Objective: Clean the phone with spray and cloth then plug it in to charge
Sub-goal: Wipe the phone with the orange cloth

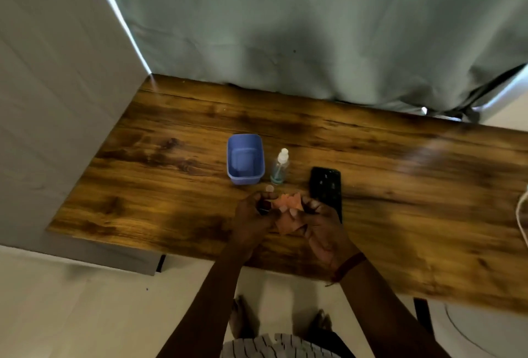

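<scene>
A small orange cloth (286, 214) is held between both my hands just above the wooden table (400, 200). My left hand (253, 216) pinches its left side, and my right hand (321, 224) grips its right side. The black phone (326, 186) lies flat on the table just right of my hands, its near end partly hidden by my right hand. A small clear spray bottle (280, 167) with a white top stands upright beyond the cloth.
A blue plastic tub (245, 159) sits left of the bottle. A white cable (521, 214) shows at the table's right edge. A grey curtain hangs behind the table, and a wall is on the left.
</scene>
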